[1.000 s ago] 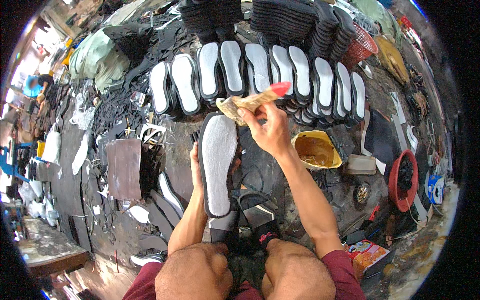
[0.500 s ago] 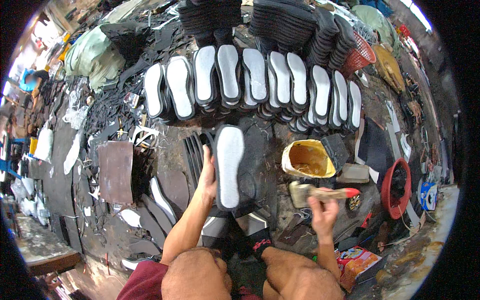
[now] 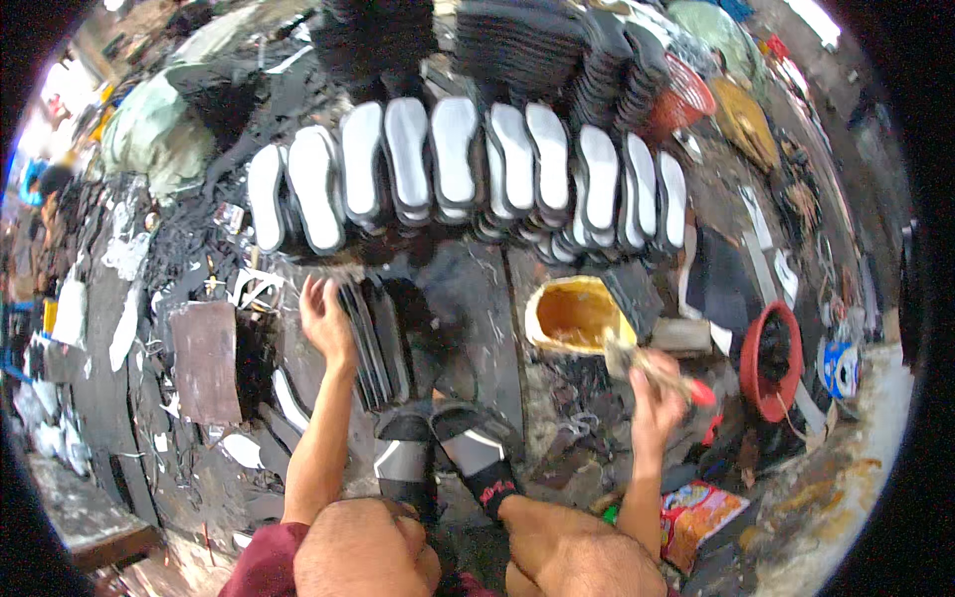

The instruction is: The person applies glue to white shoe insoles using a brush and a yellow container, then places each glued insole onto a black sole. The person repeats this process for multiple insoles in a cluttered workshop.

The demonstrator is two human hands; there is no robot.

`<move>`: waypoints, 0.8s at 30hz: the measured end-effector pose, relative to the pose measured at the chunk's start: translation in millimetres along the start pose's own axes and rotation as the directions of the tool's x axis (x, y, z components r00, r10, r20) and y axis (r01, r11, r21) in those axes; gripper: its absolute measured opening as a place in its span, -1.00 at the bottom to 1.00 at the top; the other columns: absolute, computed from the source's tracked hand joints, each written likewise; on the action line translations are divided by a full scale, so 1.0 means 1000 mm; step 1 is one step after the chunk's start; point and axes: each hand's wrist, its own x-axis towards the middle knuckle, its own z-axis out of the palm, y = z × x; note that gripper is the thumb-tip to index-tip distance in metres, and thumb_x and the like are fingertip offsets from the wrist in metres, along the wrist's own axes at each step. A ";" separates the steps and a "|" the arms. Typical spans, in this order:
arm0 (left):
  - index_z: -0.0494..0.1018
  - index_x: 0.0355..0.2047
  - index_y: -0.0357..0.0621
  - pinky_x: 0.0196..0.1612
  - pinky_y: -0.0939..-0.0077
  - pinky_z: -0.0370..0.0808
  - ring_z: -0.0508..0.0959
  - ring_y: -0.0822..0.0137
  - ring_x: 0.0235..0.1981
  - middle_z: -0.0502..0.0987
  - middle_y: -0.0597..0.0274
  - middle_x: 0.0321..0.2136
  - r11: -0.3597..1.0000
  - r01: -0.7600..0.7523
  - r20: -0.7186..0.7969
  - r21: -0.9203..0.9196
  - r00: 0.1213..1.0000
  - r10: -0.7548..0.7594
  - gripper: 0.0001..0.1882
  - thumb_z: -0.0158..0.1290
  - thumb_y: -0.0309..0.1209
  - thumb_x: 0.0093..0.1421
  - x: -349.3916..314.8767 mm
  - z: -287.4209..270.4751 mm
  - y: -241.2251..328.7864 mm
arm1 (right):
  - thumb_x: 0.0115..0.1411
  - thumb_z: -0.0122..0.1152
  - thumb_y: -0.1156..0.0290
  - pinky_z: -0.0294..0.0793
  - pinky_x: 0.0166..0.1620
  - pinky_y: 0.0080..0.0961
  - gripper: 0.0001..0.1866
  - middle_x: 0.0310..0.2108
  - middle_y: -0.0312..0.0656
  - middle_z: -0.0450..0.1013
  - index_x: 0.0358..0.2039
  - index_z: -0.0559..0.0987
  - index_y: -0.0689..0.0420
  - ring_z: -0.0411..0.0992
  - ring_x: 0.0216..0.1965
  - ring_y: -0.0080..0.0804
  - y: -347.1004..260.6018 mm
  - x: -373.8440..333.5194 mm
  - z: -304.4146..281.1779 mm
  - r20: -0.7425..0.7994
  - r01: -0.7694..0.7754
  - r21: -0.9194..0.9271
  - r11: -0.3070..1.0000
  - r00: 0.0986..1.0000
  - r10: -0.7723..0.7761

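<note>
My left hand [image 3: 326,320] is at the left side of several dark shoe soles [image 3: 376,343] standing on edge in a bundle. Its fingers are slightly apart, and it appears to touch the outermost sole without gripping it. In my right hand [image 3: 657,403] is a brush [image 3: 622,360] with a red-tipped handle. The bristles are at the near right rim of a yellow-lined container [image 3: 537,333] with amber, glue-like stuff inside. Beyond my hands, piled soles with white-coated top faces [image 3: 455,154] form a curved row.
Tall stacks of black soles [image 3: 517,55] rise behind the row, beside a red basket [image 3: 681,95]. A red bowl [image 3: 748,363] stands on the right. A brown sheet [image 3: 206,360] lies on the left among scraps. My sandalled feet [image 3: 468,453] are just in front of me.
The white-coated sole has left my left hand, and a middle pile in the row now has a whiter top. My left hand moved left to the bundle; the brush moved to the container's rim.
</note>
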 end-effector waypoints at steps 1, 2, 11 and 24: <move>0.34 0.22 -0.33 0.24 0.29 0.32 0.47 0.13 0.13 0.49 -0.07 0.12 0.970 -0.023 -0.063 0.242 0.997 0.039 -0.43 0.12 -0.21 0.32 0.009 -0.048 -0.041 | 0.17 0.34 0.56 0.48 0.03 -0.41 -0.81 -0.09 -0.14 0.54 -0.18 0.64 0.23 0.52 -0.08 -0.32 -0.001 0.015 0.024 0.065 -0.004 -0.041 0.999 0.998 0.007; 0.29 0.27 -0.32 0.32 0.26 0.21 0.37 0.08 0.25 0.40 -0.13 0.21 0.901 0.091 -0.024 0.424 0.996 -0.090 -0.33 0.11 -0.10 0.31 -0.008 -0.057 -0.051 | 0.12 0.40 0.51 0.51 -0.01 -0.42 -0.80 -0.19 -0.14 0.62 -0.21 0.67 0.23 0.58 -0.14 -0.33 0.002 0.030 0.034 0.158 -0.068 -0.049 0.997 0.985 0.075; 0.32 0.29 -0.19 0.01 0.51 0.45 0.55 0.31 -0.05 0.49 -0.04 0.13 0.879 0.477 0.258 -0.007 0.850 -0.459 -0.19 0.40 -0.30 0.06 -0.010 -0.063 -0.056 | 0.12 0.41 0.37 0.57 -0.17 -0.39 -0.72 -0.32 -0.07 0.65 -0.17 0.67 0.21 0.63 -0.30 -0.31 0.025 0.077 0.070 0.249 0.125 -0.405 0.906 0.968 -0.022; 0.27 0.25 -0.22 -0.21 0.27 0.50 0.52 -0.02 -0.15 0.48 -0.13 0.01 0.177 0.769 0.683 -0.614 0.631 -0.368 -0.04 -0.10 0.40 0.20 -0.036 -0.023 0.094 | 0.12 0.37 0.42 0.55 -0.14 -0.29 -0.81 -0.33 -0.03 0.62 -0.24 0.66 0.18 0.59 -0.30 -0.09 0.056 -0.032 -0.021 0.007 -0.024 -0.608 0.793 0.999 0.035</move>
